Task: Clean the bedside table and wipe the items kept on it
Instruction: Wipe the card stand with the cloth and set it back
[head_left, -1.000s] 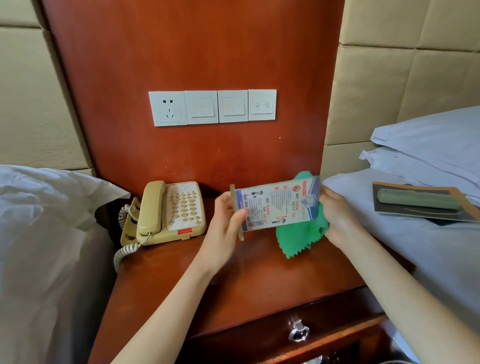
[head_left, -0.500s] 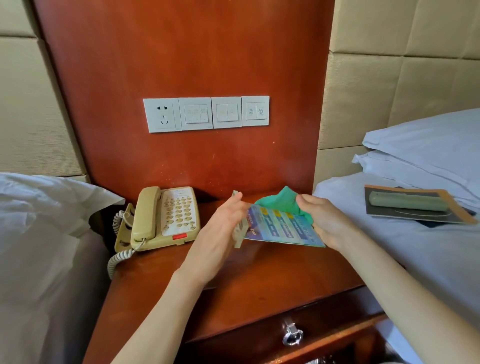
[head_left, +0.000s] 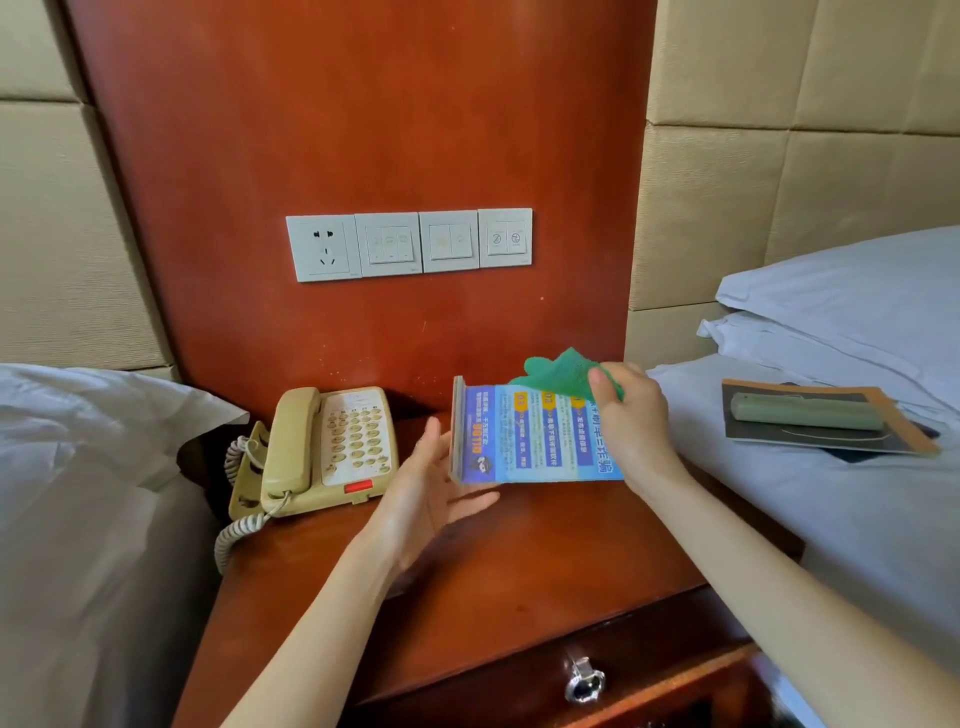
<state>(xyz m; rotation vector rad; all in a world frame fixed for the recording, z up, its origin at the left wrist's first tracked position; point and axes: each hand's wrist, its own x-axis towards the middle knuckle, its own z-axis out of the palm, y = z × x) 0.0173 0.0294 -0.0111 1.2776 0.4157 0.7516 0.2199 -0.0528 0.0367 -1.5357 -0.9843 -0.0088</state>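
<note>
The right hand pinches the green cloth and the far end of the blue sign card together, holding the card nearly flat above the bedside table. The left hand is spread wide, fingers straight, at the card's base edge at 9 o'clock; whether it touches cannot be told.

Risk, as judged: the card hangs from one end only. If the pinch slackens it could drop onto the tabletop, and with the cloth bunched under the same fingers, little of the card's face gets wiped.

Surroundings: a beige telephone stands at 9 o'clock of the card, its coiled cord trailing off the table edge, liable to snag a sweeping arm. A booklet lies on the bed at 3 o'clock.
</note>
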